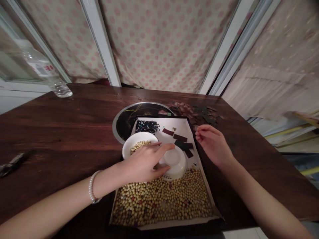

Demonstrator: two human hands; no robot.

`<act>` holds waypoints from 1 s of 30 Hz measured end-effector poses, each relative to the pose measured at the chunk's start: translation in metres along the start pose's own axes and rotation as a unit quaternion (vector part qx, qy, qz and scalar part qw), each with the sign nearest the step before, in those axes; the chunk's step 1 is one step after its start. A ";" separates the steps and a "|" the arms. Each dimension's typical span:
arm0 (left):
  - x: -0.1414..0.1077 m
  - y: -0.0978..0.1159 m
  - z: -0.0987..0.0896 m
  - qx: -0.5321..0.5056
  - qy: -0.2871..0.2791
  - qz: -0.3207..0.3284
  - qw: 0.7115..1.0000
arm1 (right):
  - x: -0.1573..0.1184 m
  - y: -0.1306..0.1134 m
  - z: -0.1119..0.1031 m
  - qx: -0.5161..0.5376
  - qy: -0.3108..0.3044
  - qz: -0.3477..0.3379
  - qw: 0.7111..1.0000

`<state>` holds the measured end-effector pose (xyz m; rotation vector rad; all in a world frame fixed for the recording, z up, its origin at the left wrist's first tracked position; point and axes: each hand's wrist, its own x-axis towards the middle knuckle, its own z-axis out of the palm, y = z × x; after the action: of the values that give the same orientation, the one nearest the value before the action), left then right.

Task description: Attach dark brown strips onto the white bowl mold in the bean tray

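Soybeans [159, 202], thick layer over near end of tray [214, 199], few dark beads mixed in; raised tray edge and paper lining likely there to contain loose beans. Left hand [143, 164] spread, fingers across dome of upturned white bowl [174, 162]. Bowl tilted, rim low against beans; spread grip probably for steadying on uneven layer. Anything under bowl hidden. Pearl bracelet [92, 187] on left wrist. Right hand [211, 145] over right side of tray, fingers loosely curled, tips close together, nothing visible between them, no contact with anything. Dark strips [183, 145] on paper nearby, left of right hand. Second white bowl [138, 142] upright, just beside left hand, holding soybeans; probably kept apart from main layer. Dark beads [147, 126] heaped farther up tray, separate from strips and beans, seemingly grouped by kind. Past tray, round black pan [119, 124] partly under far end, yellow wire inside. Scrap pile [191, 113], brown and dark pieces, on bench [50, 132] beyond far edge of tray. Clear plastic bottle [47, 73] at far left corner of bench. Polka-dot curtain [159, 39] behind everything.
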<state>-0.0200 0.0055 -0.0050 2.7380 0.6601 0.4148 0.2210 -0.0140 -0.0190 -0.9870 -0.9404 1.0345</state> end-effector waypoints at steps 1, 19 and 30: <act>0.000 0.000 0.000 -0.001 -0.002 0.002 1.000 | 0.002 -0.002 -0.001 0.067 0.005 0.060 0.996; -0.001 -0.002 0.004 0.019 -0.002 0.001 1.000 | -0.012 0.010 0.007 -0.757 -0.130 -0.129 0.628; 0.001 0.001 0.002 -0.002 0.021 0.020 1.000 | -0.016 0.005 0.017 -0.831 -0.157 -0.108 0.523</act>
<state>-0.0184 0.0042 -0.0063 2.7494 0.6163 0.4842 0.1997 -0.0246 -0.0213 -2.1080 -2.3978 -0.3493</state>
